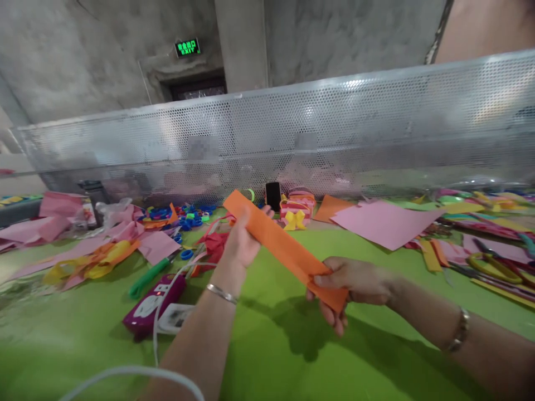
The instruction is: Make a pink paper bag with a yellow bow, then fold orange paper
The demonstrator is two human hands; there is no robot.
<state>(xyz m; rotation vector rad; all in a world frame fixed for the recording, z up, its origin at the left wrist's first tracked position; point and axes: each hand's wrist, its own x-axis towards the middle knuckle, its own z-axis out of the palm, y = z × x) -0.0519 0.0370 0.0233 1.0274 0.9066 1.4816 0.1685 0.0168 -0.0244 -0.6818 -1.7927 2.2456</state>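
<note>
Stretched between my two hands is a long strip of orange paper (pixel 281 248), held in the air above the green tabletop and slanting down to the right. My left hand (pixel 243 240) grips it close to its far upper end, thumb on the near face. At the lower right end, my right hand (pixel 349 281) pinches the strip with the thumb on top and the fingers behind. A fold or crease shows by my right thumb. Behind the strip sits a small pink box-like craft (pixel 297 207) with a yellow paper bow (pixel 295 220).
A purple glue gun-like case (pixel 154 306), a white cable (pixel 157 323) and a green-handled tool (pixel 150 277) lie at left, among pink and yellow paper scraps. Pink sheets (pixel 384 223) and yellow-handled scissors (pixel 493 268) are on the right. A perforated metal screen (pixel 355 128) closes the back.
</note>
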